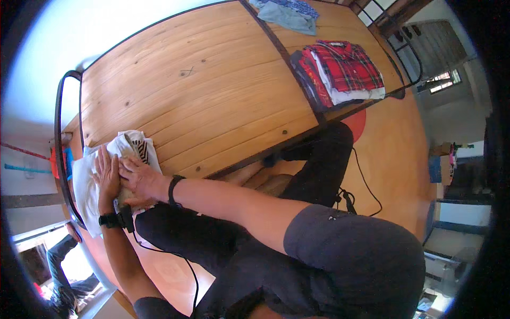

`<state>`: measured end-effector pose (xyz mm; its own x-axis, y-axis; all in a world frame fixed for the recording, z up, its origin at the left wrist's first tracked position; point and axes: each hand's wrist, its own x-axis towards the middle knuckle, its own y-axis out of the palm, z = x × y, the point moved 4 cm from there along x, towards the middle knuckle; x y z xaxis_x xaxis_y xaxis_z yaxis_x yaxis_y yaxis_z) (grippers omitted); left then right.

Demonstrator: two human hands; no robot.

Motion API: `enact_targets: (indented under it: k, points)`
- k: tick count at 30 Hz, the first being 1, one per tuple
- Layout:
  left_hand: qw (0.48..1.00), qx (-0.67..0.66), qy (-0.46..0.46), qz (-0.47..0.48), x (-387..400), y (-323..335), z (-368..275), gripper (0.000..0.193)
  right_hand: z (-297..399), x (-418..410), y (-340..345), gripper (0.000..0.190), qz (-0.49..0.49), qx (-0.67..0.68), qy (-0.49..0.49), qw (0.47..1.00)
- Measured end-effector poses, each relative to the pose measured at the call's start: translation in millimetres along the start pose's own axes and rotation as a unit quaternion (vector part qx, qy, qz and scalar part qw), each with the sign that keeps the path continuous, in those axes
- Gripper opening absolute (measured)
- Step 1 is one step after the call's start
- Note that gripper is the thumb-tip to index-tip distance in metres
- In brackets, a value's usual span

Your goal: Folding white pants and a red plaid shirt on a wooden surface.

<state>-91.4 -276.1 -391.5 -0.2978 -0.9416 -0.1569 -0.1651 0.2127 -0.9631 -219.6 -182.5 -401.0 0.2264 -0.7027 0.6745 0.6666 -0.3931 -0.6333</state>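
Note:
A stack of folded pale clothes (85, 187) lies at the left end of the slatted wooden bed base (191, 99). My left hand (106, 175) lies flat on top of it, fingers stretched towards the far side. Close beside it, my right hand (140, 179) rests on the same fabric, fingers spread and slightly bent, partly overlapping my left in view. A garment with dark stripes (140, 148) shows beyond my fingers. Both palms hide the cloth beneath them. Neither hand visibly grips anything.
Folded clothes topped by a red plaid shirt (342, 67) lie to the right. Blue garments (289, 16) lie at the far edge. A black metal bed rail (59, 151) borders the left. A cable (191, 271) hangs from my left wrist. A red round object (356, 125) shows beyond my knee.

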Motion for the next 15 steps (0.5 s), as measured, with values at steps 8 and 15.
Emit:
enact_targets:
  k: [8,15]
  points:
    - [0.994,0.060,0.050,-0.073,-66,-31,-66,0.079,-39,1,-108,0.030,-0.071,0.142,-0.029,0.987]
    - [0.978,0.192,0.039,-0.069,-87,3,-108,0.083,-236,-30,-275,0.027,0.100,-0.054,0.267,0.957]
